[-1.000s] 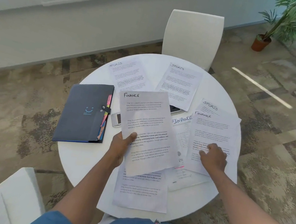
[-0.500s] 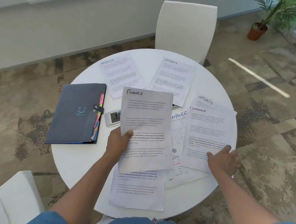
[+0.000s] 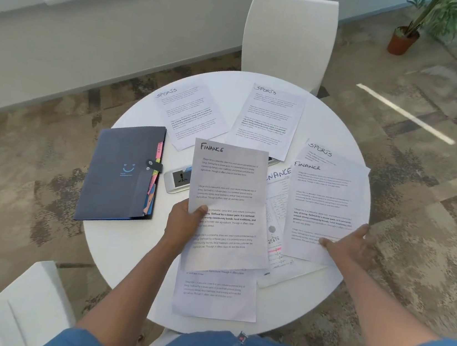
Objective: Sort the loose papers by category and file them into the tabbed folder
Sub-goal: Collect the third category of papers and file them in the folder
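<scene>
Right now my left hand [image 3: 184,225] pinches a sheet headed FINANCE [image 3: 226,201], thumb on its face and fingers hidden behind it, lifting it above the round white worktop [image 3: 124,246]. That sheet covers the top of another page [image 3: 215,293] near me, so its heading cannot be read. My right hand [image 3: 352,247] lies on the lower right corner of a second FINANCE sheet [image 3: 324,208], fingers spread and fairly straight; whether any finger has slipped under the edge I cannot tell. Under that sheet a SPORTS page [image 3: 321,151] shows only its heading, and a printed form [image 3: 275,208] between the two finance sheets shows just "NANCE". Two more SPORTS pages [image 3: 188,112] [image 3: 270,120] lie at the far side. The dark tabbed folder [image 3: 122,173] sits closed at my left, coloured tabs poking out. Beside it a small white device [image 3: 176,182] is half hidden by the held sheet.
</scene>
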Tool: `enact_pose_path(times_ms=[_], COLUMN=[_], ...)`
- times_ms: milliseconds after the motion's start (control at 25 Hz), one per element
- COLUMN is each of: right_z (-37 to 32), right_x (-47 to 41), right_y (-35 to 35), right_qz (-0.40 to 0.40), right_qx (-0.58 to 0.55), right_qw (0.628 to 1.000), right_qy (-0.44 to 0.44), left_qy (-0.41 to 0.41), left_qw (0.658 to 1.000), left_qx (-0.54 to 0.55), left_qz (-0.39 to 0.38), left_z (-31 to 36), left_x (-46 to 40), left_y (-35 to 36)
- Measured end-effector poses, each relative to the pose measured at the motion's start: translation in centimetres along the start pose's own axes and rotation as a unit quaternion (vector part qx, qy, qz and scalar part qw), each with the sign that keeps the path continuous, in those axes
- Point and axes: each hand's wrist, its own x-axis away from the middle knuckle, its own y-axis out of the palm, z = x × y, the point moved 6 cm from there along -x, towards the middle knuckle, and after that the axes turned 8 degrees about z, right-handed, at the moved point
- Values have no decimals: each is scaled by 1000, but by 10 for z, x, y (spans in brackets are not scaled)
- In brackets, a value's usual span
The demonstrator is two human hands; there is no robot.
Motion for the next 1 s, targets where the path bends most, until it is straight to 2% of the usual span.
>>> enact_pose_path(times_ms=[120,280,400,560,720,1000], right_z=[3,5,11,21,18,-13], right_x=[3,10,5,4,14,31], right_y=[-3,-11,-9,-12,-31,-44], right_qz=[35,72,5,-76,-99,-123], right_qx=[-18,-132,-185,-315,-403,-491], right_qw=[999,989,983,946,909,859], right_qy=[-18,-1,16,6,-37,-76], left_qy=[-3,-13,-29,-73,-81,-76], left_qw=[1000,999,998,989,985,984], left_qx=[4,29,59,129,148,144], left_qz=[2,0,3,-26,-48,-69], left_z=[-1,-6,-11,-14,-10,-8], left_x=[-1,-1,-2,-5,-11,-15], left_y=[0,-2,-4,-7,-12,-23])
